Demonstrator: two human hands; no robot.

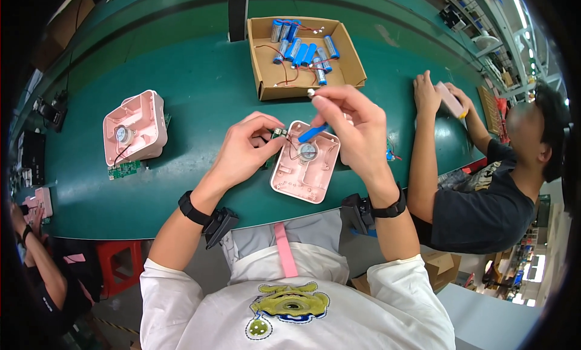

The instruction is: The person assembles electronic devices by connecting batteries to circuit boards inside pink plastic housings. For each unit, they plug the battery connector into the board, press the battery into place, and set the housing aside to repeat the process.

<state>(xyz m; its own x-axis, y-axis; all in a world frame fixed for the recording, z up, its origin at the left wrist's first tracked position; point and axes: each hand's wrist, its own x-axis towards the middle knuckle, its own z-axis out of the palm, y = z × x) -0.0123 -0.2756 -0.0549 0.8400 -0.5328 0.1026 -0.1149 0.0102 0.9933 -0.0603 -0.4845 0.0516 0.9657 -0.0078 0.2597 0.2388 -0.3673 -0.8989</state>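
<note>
White shirt front [193,314] fills the near edge of my feed, worktop [206,117] beyond it. On that, right between the hands: pink shell [321,163], open side up, round speaker [307,151] seated inside. Left hand [242,149]: thumb and forefinger closed on a small green circuit board [278,133] at the shell's upper left rim. Right hand [358,125]: fingertips pinched on a white connector [311,93], raised past the shell's top end. Blue cell [312,133] sits under that palm, over the shell; can't tell if the lower fingers grip it or it just rests there. My read: step in hand is mating connector to board. To do it well, I'd bring the plug down to the board, check keying before pushing, and press square on the housing, never by its wires. Brace the board close to its socket so it doesn't flex. Keep the cell supported; a hanging cell would load the lead, which I can't trace from here.
</note>
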